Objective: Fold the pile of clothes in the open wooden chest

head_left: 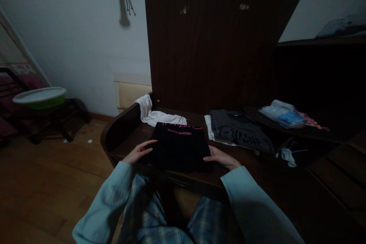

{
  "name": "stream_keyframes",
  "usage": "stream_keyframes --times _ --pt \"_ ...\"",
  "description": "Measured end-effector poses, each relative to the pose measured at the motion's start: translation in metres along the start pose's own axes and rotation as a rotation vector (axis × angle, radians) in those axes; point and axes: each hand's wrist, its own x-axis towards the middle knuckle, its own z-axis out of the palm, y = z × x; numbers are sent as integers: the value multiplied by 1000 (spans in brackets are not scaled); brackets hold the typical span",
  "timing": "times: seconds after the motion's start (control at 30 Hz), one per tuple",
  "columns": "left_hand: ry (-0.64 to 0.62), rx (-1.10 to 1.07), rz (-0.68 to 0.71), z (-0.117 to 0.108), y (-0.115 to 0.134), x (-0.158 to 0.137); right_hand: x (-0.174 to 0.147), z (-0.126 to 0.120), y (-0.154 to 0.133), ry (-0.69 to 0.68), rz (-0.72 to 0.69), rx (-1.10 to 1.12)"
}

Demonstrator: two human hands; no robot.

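A black shirt (178,150) with pink lettering lies folded into a rough rectangle on the dark wooden desk (126,143) before me. My left hand (140,151) holds its left edge, fingers on top of the cloth. At the right edge, my right hand (219,157) grips the fabric, thumb above and the other fingers partly hidden beneath. Behind the shirt a crumpled white cloth (160,117) is spread against the desk's raised side. To the right lies a folded dark grey shirt (238,129) with black lettering, a white cloth (209,127) showing under it.
Clear plastic packets (283,114) rest on a dark shelf at the right. A tall dark wooden panel (206,45) rises behind the desk. On the left, a green basin (42,99) sits on a dark chair. A drawer handle (179,182) shows on the desk front.
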Motion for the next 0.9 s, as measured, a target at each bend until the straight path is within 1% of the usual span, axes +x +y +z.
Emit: stream_keyframes --times 0.27,0.53,0.67,0.8,0.9 --pt "81 4 30 2 2 2 -2 1 -3 17 23 14" --pt "139 86 122 4 6 1 -8 -3 -6 40 18 23" --pt "144 78 79 5 8 1 -9 -3 -6 60 32 11" --pt "181 -35 3 5 6 0 -10 -2 -7 44 39 14" --pt "211 -89 -14 4 4 0 -10 -1 -8 27 33 19"
